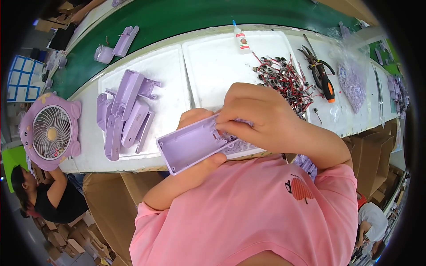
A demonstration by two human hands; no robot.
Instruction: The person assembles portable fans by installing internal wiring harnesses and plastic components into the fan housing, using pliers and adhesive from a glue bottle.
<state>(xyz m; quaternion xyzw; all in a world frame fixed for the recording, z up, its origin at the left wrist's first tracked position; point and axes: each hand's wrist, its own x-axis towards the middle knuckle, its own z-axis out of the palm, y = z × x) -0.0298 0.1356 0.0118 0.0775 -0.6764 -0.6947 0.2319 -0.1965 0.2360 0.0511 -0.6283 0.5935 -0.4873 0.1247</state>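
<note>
My left hand (199, 167) is wrapped round a light purple plastic housing (186, 144), a long open shell with its hollow side up. The housing lies tilted above the table's near edge. At its far right end my right hand (255, 115) is closed, thumb and fingertips pinched against the inside by the small ribs and slots. What the fingertips hold, if anything, is hidden. Just beyond the right hand lies a heap of small black parts with red and black wires (284, 75). More purple housings (126, 113) are piled on the left.
A purple fan (52, 133) stands at the left edge. Beyond are a glue bottle (242, 41) and a green belt (186, 17) carrying purple parts. Pliers and an orange-black screwdriver (327, 86) lie right, beside a plastic bag of small parts (353, 84). Cardboard boxes (372, 155) flank me; co-workers sit nearby.
</note>
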